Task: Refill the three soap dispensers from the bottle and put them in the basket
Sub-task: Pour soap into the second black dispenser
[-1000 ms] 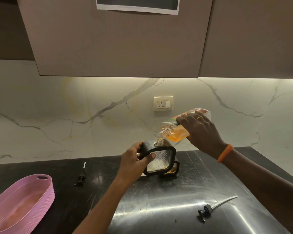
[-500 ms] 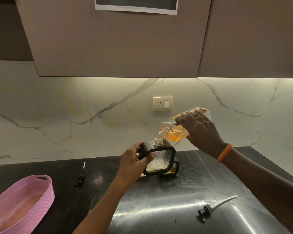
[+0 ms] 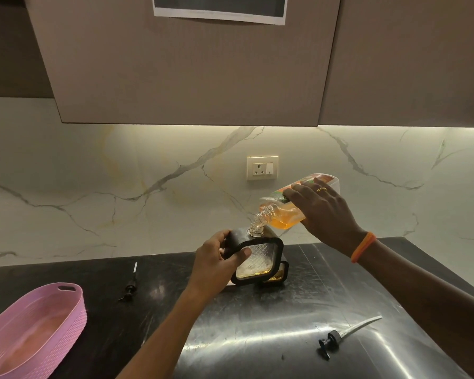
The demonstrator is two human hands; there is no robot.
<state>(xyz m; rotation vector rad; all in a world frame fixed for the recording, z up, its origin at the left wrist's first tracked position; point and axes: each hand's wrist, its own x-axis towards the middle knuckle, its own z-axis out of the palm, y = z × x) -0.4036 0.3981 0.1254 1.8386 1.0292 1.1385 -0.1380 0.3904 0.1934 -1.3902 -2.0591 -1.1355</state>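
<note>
Nothing moved; one bottle [image 3: 290, 212], two dispensers [image 3: 255, 255], two pumps [image 3: 340, 337], one basket [image 3: 33, 326].

The clear bottle [image 3: 288, 212] of orange soap is tilted, its neck at the mouth of the black-framed dispenser [image 3: 257, 255] — almost empty, slightly tilted. The pink basket [image 3: 36, 332] lies far left.

Home kitchen: glossy black stone countertop [image 3: 257, 337], white marble-look backsplash with grey veins [image 3: 93, 192], flat taupe wall cabinets [image 3: 189, 72] with under-cabinet strip light, cream socket-and-switch plate [image 3: 262, 168] on backsplash.
</note>
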